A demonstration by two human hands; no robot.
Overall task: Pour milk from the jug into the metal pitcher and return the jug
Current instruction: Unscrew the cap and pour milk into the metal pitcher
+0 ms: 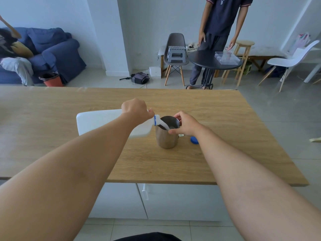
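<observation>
A white plastic milk jug [99,121] lies tipped on its side above the wooden table [69,153], its blue-ringed mouth over the rim of the metal pitcher [165,138]. A stream of milk runs from the mouth into the pitcher. My left hand [136,109] grips the jug near its neck. My right hand [185,124] holds the pitcher by its rim and handle side, keeping it upright on the table. The jug's blue cap [194,140] lies on the table just right of the pitcher, partly hidden by my right forearm.
Beyond the table's far edge a person [220,32] stands at a small round black table [208,61] with a clear box. Chairs, a stool, a blue sofa [57,51] and an orange bin [51,79] stand on the floor behind.
</observation>
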